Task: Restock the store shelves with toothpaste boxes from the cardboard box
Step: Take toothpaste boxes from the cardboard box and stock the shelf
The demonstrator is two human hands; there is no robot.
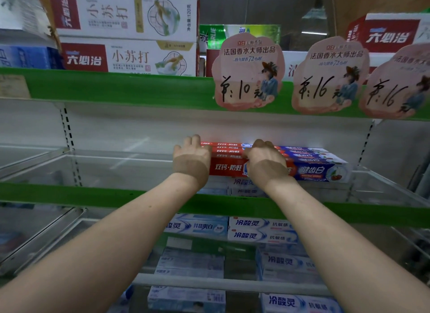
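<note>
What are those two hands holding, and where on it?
The red-and-blue toothpaste boxes: left hand at their red end, right hand curled over the top near the middle.

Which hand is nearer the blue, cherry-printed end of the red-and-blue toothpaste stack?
Right. The right hand grips the toothpaste stack mid-length, just beside its blue end; the left hand holds the opposite, red end.

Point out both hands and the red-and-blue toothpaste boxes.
left hand [192, 153]: head view, back of hand.
right hand [263, 154]: head view, back of hand.
red-and-blue toothpaste boxes [311, 170]: head view, front box's blue face.
</note>
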